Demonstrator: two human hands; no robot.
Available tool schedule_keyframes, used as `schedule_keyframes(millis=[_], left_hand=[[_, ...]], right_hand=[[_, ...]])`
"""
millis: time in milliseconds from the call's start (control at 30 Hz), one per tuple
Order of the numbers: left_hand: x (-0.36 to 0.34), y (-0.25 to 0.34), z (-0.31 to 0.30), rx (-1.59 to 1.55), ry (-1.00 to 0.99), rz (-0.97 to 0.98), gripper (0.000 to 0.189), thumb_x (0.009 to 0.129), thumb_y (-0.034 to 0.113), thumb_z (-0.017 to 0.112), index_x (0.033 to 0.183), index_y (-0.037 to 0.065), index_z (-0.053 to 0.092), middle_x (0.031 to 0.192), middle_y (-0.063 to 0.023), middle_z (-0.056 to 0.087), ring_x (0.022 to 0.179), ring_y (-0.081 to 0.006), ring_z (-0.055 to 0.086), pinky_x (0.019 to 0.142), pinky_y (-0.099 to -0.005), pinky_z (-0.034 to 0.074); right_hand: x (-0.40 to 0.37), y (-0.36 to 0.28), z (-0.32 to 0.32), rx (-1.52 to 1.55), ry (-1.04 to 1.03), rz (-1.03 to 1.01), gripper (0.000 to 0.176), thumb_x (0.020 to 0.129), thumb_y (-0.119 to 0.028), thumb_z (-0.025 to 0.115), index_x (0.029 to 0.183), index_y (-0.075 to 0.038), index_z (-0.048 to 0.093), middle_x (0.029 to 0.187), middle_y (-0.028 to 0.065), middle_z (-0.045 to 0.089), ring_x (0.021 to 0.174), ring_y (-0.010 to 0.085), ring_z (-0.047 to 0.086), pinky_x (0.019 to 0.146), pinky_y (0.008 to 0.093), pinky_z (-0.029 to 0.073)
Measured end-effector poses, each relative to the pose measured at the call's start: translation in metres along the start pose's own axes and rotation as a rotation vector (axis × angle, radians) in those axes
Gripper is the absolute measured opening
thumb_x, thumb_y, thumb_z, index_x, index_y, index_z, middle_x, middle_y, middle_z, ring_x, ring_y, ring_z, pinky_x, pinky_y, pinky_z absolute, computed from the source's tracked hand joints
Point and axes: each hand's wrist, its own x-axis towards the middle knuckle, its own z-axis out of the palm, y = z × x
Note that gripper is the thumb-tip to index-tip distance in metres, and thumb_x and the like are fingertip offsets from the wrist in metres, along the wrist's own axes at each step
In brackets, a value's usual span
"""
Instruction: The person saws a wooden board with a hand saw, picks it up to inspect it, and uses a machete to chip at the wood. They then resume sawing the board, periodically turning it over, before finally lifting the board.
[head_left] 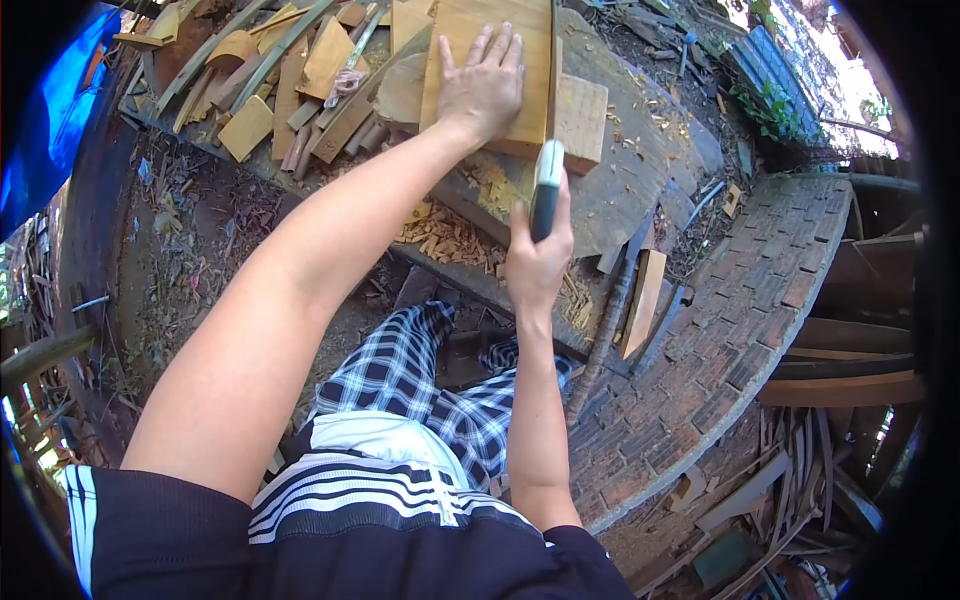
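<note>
The board point(536, 90) at the top centre of the frame is pressed down by the left hand point(483, 90), laid flat with its fingers spread. Just below, a saw point(547, 185) is gripped by its handle in the closed right hand point(538, 262). Its blade is set along the board's right edge, beside a small block point(582, 120).

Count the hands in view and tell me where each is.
2. The left hand lies flat on the wooden board; the right hand is closed around the saw handle, nearer the body. No others show.

Weathered plank bench point(640, 170) under board point(530, 110), shavings point(440, 235)
</note>
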Motion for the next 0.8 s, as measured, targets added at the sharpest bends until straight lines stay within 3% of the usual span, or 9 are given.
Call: schedule_keyframes(millis=[200, 233, 267, 333, 367, 467, 533, 633, 800], left_hand=[[-0.004, 0.000, 0.003, -0.013, 0.001, 0.008, 0.050, 0.103, 0.033, 0.034, 0.148, 0.013, 0.040, 0.157, -0.0022, 0.035, 0.146, -0.0214, 0.030, 0.117, -0.0624, 0.016], [-0.001, 0.000, 0.002, -0.010, 0.014, 0.007, 0.050, 0.103, 0.033, 0.034, 0.148, 0.013, 0.040, 0.157, -0.0023, 0.035, 0.146, -0.0215, 0.030, 0.117, -0.0624, 0.015], [0.002, 0.000, 0.002, -0.006, 0.021, 0.007, 0.050, 0.103, 0.033, 0.034, 0.148, 0.013, 0.040, 0.157, -0.0023, 0.035, 0.146, -0.0215, 0.030, 0.117, -0.0624, 0.015], [-0.002, 0.001, 0.000, -0.028, -0.014, -0.010, 0.050, 0.103, 0.033, 0.034, 0.148, 0.013, 0.040, 0.157, -0.0022, 0.035, 0.146, -0.0211, 0.030, 0.117, -0.0622, 0.015], [-0.002, 0.001, 0.000, -0.028, -0.012, -0.011, 0.050, 0.103, 0.033, 0.034, 0.148, 0.013, 0.040, 0.157, -0.0022, 0.035, 0.146, -0.0211, 0.030, 0.117, -0.0622, 0.014], [-0.004, -0.001, 0.004, -0.052, 0.013, -0.004, 0.051, 0.103, 0.034, 0.034, 0.148, 0.012, 0.040, 0.157, -0.0024, 0.035, 0.146, -0.0211, 0.029, 0.117, -0.0619, 0.014], [-0.003, 0.000, 0.002, -0.060, 0.003, -0.001, 0.051, 0.103, 0.034, 0.034, 0.149, 0.012, 0.039, 0.158, -0.0026, 0.034, 0.146, -0.0209, 0.029, 0.118, -0.0617, 0.015], [-0.001, 0.001, 0.002, -0.031, -0.016, -0.002, 0.051, 0.103, 0.034, 0.033, 0.149, 0.012, 0.038, 0.158, -0.0025, 0.033, 0.147, -0.0206, 0.028, 0.118, -0.0614, 0.015], [-0.002, 0.002, 0.001, -0.026, -0.019, -0.007, 0.051, 0.104, 0.034, 0.032, 0.149, 0.013, 0.038, 0.158, -0.0017, 0.033, 0.147, -0.0204, 0.027, 0.118, -0.0613, 0.015]], right_hand=[[0.011, -0.001, -0.009, 0.092, -0.044, 0.198, 0.064, 0.090, -0.007, 0.063, 0.149, -0.011, 0.039, 0.125, 0.0236, 0.063, 0.113, 0.0288, 0.064, 0.093, 0.0385, 0.048], [0.009, 0.000, -0.005, -0.012, 0.031, -0.014, 0.065, 0.090, -0.007, 0.063, 0.149, -0.013, 0.039, 0.114, 0.0222, 0.069, 0.098, 0.0284, 0.070, 0.082, 0.0389, 0.053], [0.009, 0.002, -0.001, -0.007, 0.031, -0.021, 0.065, 0.090, -0.007, 0.063, 0.149, -0.013, 0.039, 0.114, 0.0222, 0.069, 0.098, 0.0284, 0.070, 0.082, 0.0389, 0.053], [0.000, 0.013, 0.007, -0.133, 0.047, -0.027, 0.067, 0.089, -0.006, 0.064, 0.150, -0.015, 0.038, 0.101, 0.0194, 0.072, 0.078, 0.0247, 0.071, 0.068, 0.0376, 0.053], [0.000, 0.033, 0.015, -0.158, 0.128, -0.237, 0.067, 0.091, -0.007, 0.063, 0.152, -0.016, 0.036, 0.095, 0.0188, 0.073, 0.067, 0.0201, 0.068, 0.060, 0.0360, 0.052], [-0.001, 0.009, 0.010, 0.002, 0.168, -0.208, 0.066, 0.093, -0.007, 0.061, 0.153, -0.014, 0.034, 0.096, 0.0172, 0.073, 0.064, 0.0167, 0.064, 0.059, 0.0336, 0.051], [-0.011, 0.005, -0.002, 0.065, 0.170, -0.201, 0.065, 0.094, -0.005, 0.059, 0.153, -0.012, 0.033, 0.105, 0.0151, 0.071, 0.071, 0.0142, 0.064, 0.062, 0.0306, 0.051], [-0.045, 0.012, -0.025, 0.180, 0.049, 0.163, 0.065, 0.093, -0.004, 0.059, 0.153, -0.011, 0.033, 0.132, 0.0166, 0.061, 0.092, 0.0148, 0.064, 0.079, 0.0277, 0.051], [-0.076, 0.030, -0.029, 0.058, 0.031, 0.080, 0.065, 0.093, -0.005, 0.060, 0.153, -0.011, 0.034, 0.124, 0.0141, 0.065, 0.091, 0.0151, 0.064, 0.082, 0.0289, 0.051]])
